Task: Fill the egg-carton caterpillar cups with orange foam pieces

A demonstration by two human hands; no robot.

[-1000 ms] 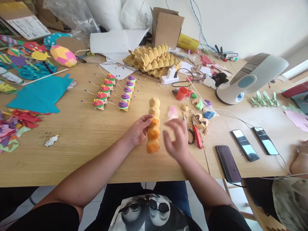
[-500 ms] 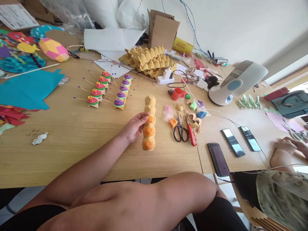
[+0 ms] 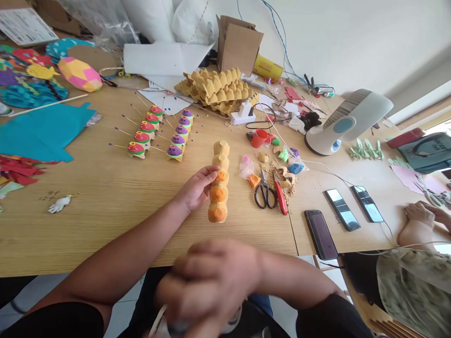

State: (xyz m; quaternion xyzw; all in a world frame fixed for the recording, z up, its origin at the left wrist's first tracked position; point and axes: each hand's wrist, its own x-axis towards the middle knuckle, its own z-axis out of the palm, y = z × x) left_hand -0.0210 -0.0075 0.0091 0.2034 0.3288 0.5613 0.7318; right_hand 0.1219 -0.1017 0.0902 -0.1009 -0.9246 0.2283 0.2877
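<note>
My left hand [image 3: 199,190] pinches the left edge of an egg carton strip [image 3: 219,195] a little above the table's front part. Orange modelling clay covers the bumps at its near end, while the far bumps are bare tan card. My right hand [image 3: 214,281] is up close in front of my body, smeared by motion, its fingers curled; whether it holds anything I cannot make out. Right of the strip lie an orange clay piece [image 3: 253,180], black-handled scissors [image 3: 265,192] and a red-handled cutter [image 3: 281,195].
Two decorated carton caterpillars, one red and green [image 3: 141,136], one purple [image 3: 178,136], stand at back left. Behind them are stacked egg trays [image 3: 218,89]. A white fan [image 3: 347,122], several phones [image 3: 320,234] and another person's hands [image 3: 421,216] are on the right.
My right arm has swung back from across my lap, and the hand has come up into view in front of my body. The left hand and the carton strip stay nearly still.
</note>
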